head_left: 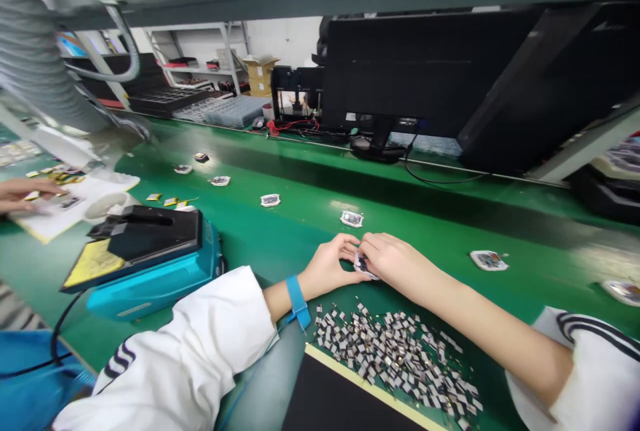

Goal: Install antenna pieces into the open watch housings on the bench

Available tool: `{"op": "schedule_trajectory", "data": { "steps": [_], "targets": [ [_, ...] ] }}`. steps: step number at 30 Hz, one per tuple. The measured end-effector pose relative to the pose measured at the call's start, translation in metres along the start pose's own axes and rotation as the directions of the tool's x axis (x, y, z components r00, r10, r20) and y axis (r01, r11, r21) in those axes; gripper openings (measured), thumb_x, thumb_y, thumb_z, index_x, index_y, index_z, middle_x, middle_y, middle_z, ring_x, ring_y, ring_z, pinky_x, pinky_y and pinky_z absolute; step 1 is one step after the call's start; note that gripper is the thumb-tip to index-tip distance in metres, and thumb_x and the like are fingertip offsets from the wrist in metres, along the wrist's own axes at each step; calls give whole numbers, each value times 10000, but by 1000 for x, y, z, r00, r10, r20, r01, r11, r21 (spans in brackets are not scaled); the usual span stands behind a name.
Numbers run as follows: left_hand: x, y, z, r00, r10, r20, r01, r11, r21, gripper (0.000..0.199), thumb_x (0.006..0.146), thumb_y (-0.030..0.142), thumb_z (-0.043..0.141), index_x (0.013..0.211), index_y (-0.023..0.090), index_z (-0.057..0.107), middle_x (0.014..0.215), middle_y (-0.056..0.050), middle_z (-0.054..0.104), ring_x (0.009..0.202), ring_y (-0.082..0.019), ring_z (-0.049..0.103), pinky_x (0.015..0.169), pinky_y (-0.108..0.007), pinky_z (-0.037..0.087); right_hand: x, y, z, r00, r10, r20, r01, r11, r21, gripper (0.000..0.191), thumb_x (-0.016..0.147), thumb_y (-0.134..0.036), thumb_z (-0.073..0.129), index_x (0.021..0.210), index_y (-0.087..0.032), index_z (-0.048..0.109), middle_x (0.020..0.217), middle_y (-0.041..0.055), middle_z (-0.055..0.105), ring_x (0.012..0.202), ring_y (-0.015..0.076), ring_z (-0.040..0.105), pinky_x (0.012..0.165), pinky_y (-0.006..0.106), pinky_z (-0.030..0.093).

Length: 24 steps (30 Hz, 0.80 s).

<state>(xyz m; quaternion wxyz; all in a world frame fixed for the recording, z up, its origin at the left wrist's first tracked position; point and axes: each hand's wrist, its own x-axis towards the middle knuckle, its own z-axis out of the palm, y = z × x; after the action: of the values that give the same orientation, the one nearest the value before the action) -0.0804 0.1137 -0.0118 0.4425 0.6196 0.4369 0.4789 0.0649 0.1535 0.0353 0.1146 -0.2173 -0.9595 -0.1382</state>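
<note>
Between my two hands is a small white-rimmed electronic module (364,267) with dark parts inside, partly covered by my fingers. My left hand (333,261) grips it from the left, thumb along its near edge. Over its right side bends my right hand (387,254), fingertips pressed together on the module; whether they pinch a small part is hidden. A blue wrist strap (298,299) circles my left wrist. Just below my hands spreads a heap of small silvery parts with short wires (395,351). A similar white module (352,219) lies just beyond my fingers.
More white modules, such as one at the right (489,260), lie in a row along the green bench (300,231). A blue machine with a black top (155,271) stands left. A co-worker's hand (33,194) is at far left. Behind stands a black monitor (410,78).
</note>
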Motion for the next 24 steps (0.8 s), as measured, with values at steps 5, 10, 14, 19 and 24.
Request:
{"op": "schedule_trajectory", "data": {
  "steps": [5, 10, 14, 19, 24],
  "targets": [
    [1, 0, -1, 1000, 9, -16, -9, 1000, -6, 554, 492, 209, 763, 939, 139, 443, 829, -28, 570, 767, -131, 586, 762, -292, 504, 0, 4, 3, 999, -27, -20, 26, 999, -41, 74, 669, -54, 576, 644, -113, 540, 616, 36, 502, 572, 171, 505, 546, 283, 427],
    [2, -1, -2, 1000, 14, -7, -14, 1000, -5, 551, 492, 190, 761, 938, 140, 442, 817, -23, 565, 757, -129, 583, 757, -297, 504, 2, 2, 5, 998, -63, 1, 63, 996, -56, 87, 712, -46, 508, 678, -119, 540, 635, 41, 508, 593, 162, 503, 579, 284, 425],
    [1, -5, 1, 1000, 11, 2, -11, 1000, 22, 536, 497, 176, 760, 924, 143, 437, 810, -19, 565, 751, -126, 587, 745, -290, 508, -2, 2, 9, 985, -166, 35, 168, 985, -36, 99, 735, -57, 495, 744, -120, 571, 690, 60, 537, 653, 175, 512, 611, 301, 423],
    [5, -8, -9, 998, 39, -58, -31, 991, 128, 560, 524, 198, 760, 971, 146, 425, 844, -29, 584, 786, -137, 600, 747, -276, 510, 4, 26, -3, 962, -265, 64, 257, 959, 120, 163, 793, -100, 459, 848, -168, 596, 791, 45, 567, 737, 161, 517, 658, 287, 438],
    [28, -18, -69, 929, 131, -347, 22, 914, 404, 368, 777, 276, 553, 1095, 141, 425, 1102, -84, 495, 1002, -192, 502, 889, -412, 417, 106, 37, -11, 996, 31, 81, -57, 939, 340, 266, 806, -172, 479, 1068, -150, 519, 1039, 79, 541, 937, 174, 502, 812, 333, 433]
  ]
}}
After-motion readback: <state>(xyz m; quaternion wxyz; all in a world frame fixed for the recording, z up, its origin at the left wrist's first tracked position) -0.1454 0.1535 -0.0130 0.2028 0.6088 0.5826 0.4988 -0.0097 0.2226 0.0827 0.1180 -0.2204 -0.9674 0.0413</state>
